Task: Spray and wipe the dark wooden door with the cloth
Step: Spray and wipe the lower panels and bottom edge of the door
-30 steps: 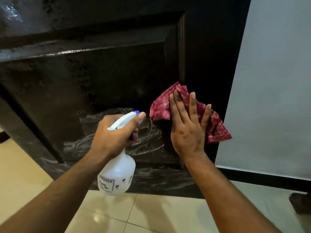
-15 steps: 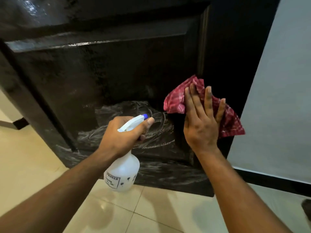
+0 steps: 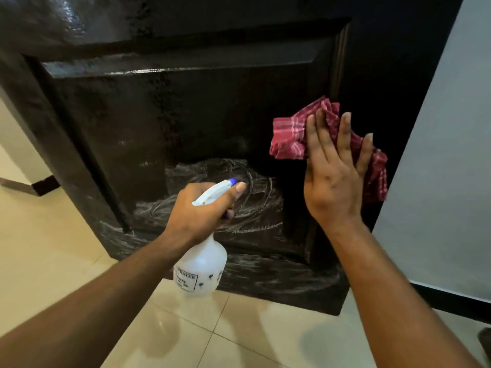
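Your right hand [image 3: 332, 179], fingers spread flat, pressed the cloth [image 3: 289, 136], soft and probably limp, against the door [image 3: 212, 115] at right; your left hand [image 3: 196, 211] curled round the neck of the seemingly light bottle [image 3: 202, 266].

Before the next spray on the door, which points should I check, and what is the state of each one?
1. The left hand grips the spray bottle: ok.
2. The nozzle points at the door: ok.
3. The right hand presses the cloth against the door: ok.
4. The white streaks are wiped off the lower door: not ok.
5. Liquid is left in the spray bottle: cannot tell.
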